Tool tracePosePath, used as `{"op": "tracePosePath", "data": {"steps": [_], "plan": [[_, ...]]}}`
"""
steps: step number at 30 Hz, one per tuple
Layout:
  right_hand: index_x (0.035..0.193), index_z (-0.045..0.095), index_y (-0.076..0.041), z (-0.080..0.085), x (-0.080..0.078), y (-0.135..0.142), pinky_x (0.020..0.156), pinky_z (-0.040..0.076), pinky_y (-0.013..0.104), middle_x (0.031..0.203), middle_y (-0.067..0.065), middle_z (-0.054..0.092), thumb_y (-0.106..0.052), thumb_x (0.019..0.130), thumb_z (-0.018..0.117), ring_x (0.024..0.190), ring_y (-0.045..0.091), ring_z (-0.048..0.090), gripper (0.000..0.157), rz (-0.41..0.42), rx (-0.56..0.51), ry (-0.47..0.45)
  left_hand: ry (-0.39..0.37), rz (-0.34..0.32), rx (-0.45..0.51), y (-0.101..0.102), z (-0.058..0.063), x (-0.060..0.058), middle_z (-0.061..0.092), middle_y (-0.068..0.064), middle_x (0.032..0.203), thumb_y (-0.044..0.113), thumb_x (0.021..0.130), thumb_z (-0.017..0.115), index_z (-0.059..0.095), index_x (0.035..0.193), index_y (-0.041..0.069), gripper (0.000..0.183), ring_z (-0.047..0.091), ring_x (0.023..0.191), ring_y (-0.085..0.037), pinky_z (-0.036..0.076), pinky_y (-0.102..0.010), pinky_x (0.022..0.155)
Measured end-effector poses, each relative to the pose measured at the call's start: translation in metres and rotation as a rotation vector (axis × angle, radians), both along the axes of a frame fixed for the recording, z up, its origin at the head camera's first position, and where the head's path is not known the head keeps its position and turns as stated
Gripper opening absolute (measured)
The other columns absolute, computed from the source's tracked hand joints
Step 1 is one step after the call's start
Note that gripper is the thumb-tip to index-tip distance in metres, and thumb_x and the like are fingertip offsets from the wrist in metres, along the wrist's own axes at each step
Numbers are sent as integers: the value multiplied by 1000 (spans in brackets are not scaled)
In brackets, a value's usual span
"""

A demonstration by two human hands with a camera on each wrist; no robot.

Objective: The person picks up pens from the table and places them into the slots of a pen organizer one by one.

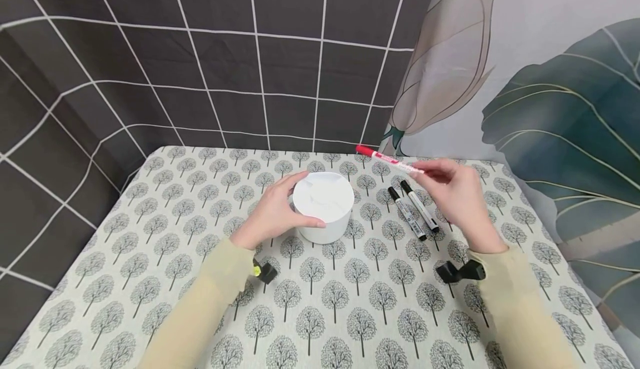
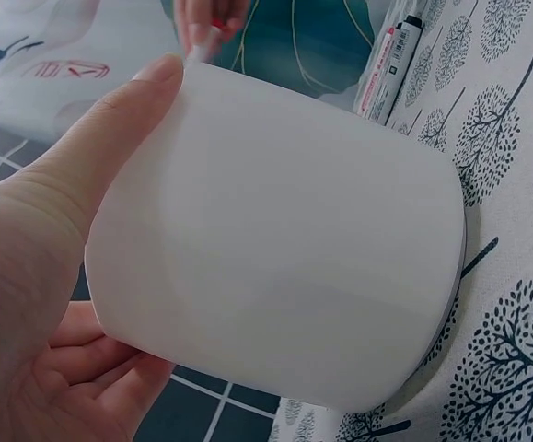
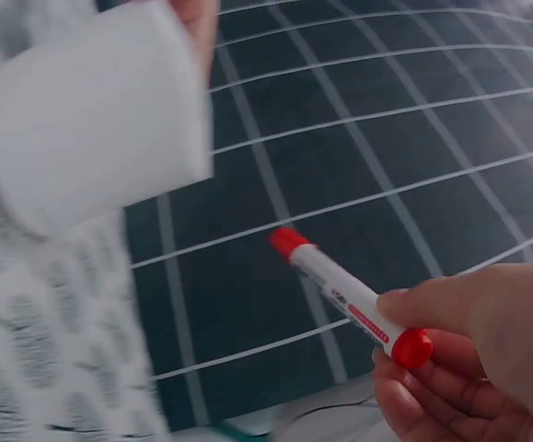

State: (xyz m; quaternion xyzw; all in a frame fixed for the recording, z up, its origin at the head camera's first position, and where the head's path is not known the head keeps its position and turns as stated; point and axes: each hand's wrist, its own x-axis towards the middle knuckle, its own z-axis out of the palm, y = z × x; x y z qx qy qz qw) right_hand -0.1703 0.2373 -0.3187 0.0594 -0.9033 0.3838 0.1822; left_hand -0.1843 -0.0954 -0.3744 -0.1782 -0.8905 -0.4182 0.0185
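A round white tub (image 1: 326, 230) stands on the table, its white inside showing from above in the head view. My left hand (image 1: 274, 212) grips its left side, thumb along the near rim and fingers around the far side. In the left wrist view the tub's smooth wall (image 2: 275, 230) fills the middle. To the right of the tub, my right hand (image 1: 456, 195) pinches a white marker with a red cap (image 1: 385, 158) near its rear end, above the table. The cap points left toward the back wall. Thumb and fingers around the marker (image 3: 344, 293) show in the right wrist view.
Two white markers with black caps lie side by side below the right hand, a nearer one (image 1: 407, 213) and a farther one (image 1: 420, 207). A tree-print cloth (image 1: 310, 302) covers the table. Behind hang a dark grid curtain (image 1: 220, 58) and a leaf-print curtain (image 1: 565, 108).
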Motion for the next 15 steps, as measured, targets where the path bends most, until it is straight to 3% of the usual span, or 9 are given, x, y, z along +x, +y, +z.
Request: {"op": "tracePosePath", "data": {"steps": [3, 8, 15], "plan": [[104, 72, -13, 17, 0, 2, 64, 50, 14, 91, 1, 67, -32, 84, 71, 75, 8, 64, 28, 0, -38, 31, 3, 0, -10, 0, -1, -1, 41, 3, 142, 70, 45, 79, 40, 142, 20, 116, 42, 123, -16, 36, -46, 99], [103, 72, -11, 40, -1, 0, 66, 51, 14, 89, 3, 68, -25, 81, 75, 76, 11, 65, 27, 26, -153, 60, 4, -10, -5, -1, -1, -2, 41, 3, 141, 70, 45, 79, 40, 142, 19, 116, 44, 122, -16, 38, -43, 99], [105, 72, -10, 61, 0, -15, 68, 52, 18, 91, 6, 69, -20, 77, 78, 76, 16, 66, 30, 78, -282, 57, 3, -18, -6, -1, -1, -3, 43, 2, 140, 69, 45, 80, 41, 142, 17, 116, 45, 121, -17, 38, -43, 98]]}}
